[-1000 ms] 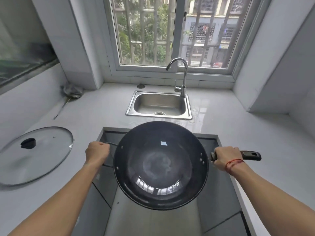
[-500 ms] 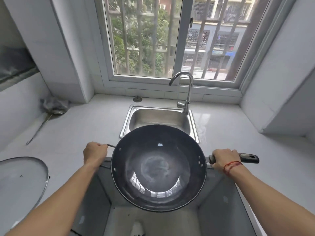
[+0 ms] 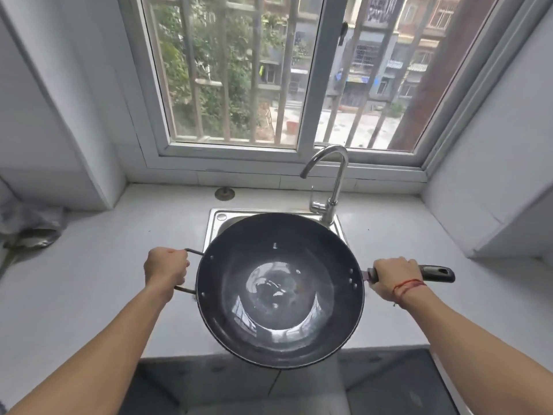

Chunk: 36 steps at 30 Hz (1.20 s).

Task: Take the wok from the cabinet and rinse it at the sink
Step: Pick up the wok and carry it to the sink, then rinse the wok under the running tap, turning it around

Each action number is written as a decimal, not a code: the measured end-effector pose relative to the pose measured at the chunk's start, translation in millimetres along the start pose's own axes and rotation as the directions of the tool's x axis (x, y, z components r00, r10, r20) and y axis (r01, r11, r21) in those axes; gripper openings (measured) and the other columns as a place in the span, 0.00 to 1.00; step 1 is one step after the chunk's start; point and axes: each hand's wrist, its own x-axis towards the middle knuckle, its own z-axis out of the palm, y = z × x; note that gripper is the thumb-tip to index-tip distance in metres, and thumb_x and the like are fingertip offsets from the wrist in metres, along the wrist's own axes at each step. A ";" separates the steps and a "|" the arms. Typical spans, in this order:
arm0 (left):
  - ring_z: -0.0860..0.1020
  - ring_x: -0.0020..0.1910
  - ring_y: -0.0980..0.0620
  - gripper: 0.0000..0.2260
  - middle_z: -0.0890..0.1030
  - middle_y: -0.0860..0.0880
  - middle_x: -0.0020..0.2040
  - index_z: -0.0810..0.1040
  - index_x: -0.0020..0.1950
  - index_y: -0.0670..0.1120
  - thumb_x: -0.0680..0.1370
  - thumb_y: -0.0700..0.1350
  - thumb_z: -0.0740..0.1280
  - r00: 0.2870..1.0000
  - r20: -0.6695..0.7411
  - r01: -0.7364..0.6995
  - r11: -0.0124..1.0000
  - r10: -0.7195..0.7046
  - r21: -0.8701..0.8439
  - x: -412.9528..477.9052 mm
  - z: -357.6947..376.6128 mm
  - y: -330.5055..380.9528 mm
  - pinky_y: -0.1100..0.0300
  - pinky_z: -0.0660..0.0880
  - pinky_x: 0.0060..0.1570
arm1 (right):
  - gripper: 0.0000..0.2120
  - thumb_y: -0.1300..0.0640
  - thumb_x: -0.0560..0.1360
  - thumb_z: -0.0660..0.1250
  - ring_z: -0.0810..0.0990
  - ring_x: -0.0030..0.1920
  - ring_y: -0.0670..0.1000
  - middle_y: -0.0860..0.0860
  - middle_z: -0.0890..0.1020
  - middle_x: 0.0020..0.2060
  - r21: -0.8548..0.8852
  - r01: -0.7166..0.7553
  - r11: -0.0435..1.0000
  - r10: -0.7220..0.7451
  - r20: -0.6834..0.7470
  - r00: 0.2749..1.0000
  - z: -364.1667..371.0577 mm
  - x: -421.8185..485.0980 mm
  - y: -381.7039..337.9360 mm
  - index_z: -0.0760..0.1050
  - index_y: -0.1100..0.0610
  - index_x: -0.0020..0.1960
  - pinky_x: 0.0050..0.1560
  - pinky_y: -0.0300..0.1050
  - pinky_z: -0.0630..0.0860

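Head view, single frame. Wok (image 3: 279, 290), dark, round, held level in the air with its bowl facing up; glossy reflections in its bottom. Its far rim, at 12 o'clock, overlaps the steel sink (image 3: 216, 223), so most of the basin is hidden; its near rim at 6 o'clock hangs over the front edge of the white table (image 3: 89, 265).

Left hand (image 3: 166, 266): fingers curled tight around the wire loop handle (image 3: 191, 253) at the wok's 9 o'clock. Right hand (image 3: 395, 275): fist wrapped around the long black handle (image 3: 437, 273) at 3 o'clock, the handle's end sticking out past the knuckles. Red string (image 3: 408, 285) around the right wrist.

Faucet (image 3: 335, 181), chrome gooseneck, stands at the sink's back right corner, at about 1 o'clock from the wok; spout curves left. No water visible at the spout.

Small round metal fitting (image 3: 224, 193) on the table at 11 o'clock behind the sink. Crumpled greyish item (image 3: 33, 226) at far left, too blurred to identify. Barred window (image 3: 284, 70) behind.
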 end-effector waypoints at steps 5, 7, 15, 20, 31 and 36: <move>0.69 0.27 0.46 0.11 0.76 0.41 0.32 0.76 0.33 0.38 0.76 0.34 0.63 1.000 0.015 0.019 1.000 -0.019 0.009 32.4 16.8 10.0 0.60 0.67 0.28 | 0.09 0.46 0.77 0.60 0.78 0.55 0.55 0.48 0.82 0.52 -0.016 0.000 1.000 0.000 0.009 1.000 -3.6 32.8 -6.0 0.76 0.47 0.51 0.57 0.48 0.69; 0.70 0.28 0.46 0.11 0.76 0.42 0.33 0.76 0.34 0.37 0.77 0.35 0.63 1.000 0.015 0.023 1.000 -0.023 0.016 43.9 22.6 14.2 0.60 0.67 0.28 | 0.07 0.46 0.76 0.61 0.78 0.56 0.55 0.49 0.82 0.52 -0.009 0.007 1.000 -0.007 0.018 1.000 -3.0 47.3 -7.9 0.75 0.46 0.50 0.56 0.47 0.69; 0.70 0.28 0.46 0.10 0.78 0.41 0.34 0.78 0.38 0.36 0.77 0.35 0.62 0.999 -0.015 0.040 0.999 -0.040 0.031 86.0 52.8 27.0 0.59 0.67 0.29 | 0.10 0.48 0.77 0.60 0.78 0.56 0.55 0.50 0.82 0.53 -0.008 0.057 0.998 -0.057 0.020 0.998 8.2 119.9 -13.3 0.76 0.48 0.53 0.56 0.48 0.69; 0.71 0.29 0.45 0.11 0.78 0.42 0.33 0.79 0.37 0.37 0.78 0.36 0.63 0.998 -0.051 0.048 0.997 -0.045 0.064 111.7 76.3 32.7 0.58 0.68 0.30 | 0.11 0.49 0.77 0.58 0.78 0.56 0.55 0.50 0.82 0.53 -0.010 0.091 0.996 -0.090 0.049 0.995 16.6 162.3 -18.7 0.76 0.48 0.55 0.57 0.48 0.70; 0.69 0.30 0.47 0.11 0.77 0.42 0.35 0.80 0.42 0.38 0.78 0.35 0.59 0.994 -0.066 0.099 0.988 -0.092 0.118 151.2 108.2 21.8 0.59 0.64 0.29 | 0.10 0.50 0.76 0.60 0.77 0.56 0.55 0.50 0.82 0.53 0.017 0.148 0.989 -0.149 0.116 0.982 43.0 216.1 -35.7 0.76 0.47 0.55 0.57 0.49 0.69; 0.69 0.29 0.47 0.10 0.76 0.43 0.35 0.80 0.43 0.37 0.78 0.35 0.60 0.991 -0.058 0.123 0.984 -0.117 0.126 160.2 114.6 13.9 0.60 0.65 0.29 | 0.11 0.50 0.77 0.59 0.77 0.56 0.55 0.50 0.81 0.53 0.021 0.156 0.987 -0.158 0.142 0.977 53.7 227.2 -41.8 0.75 0.48 0.56 0.57 0.49 0.68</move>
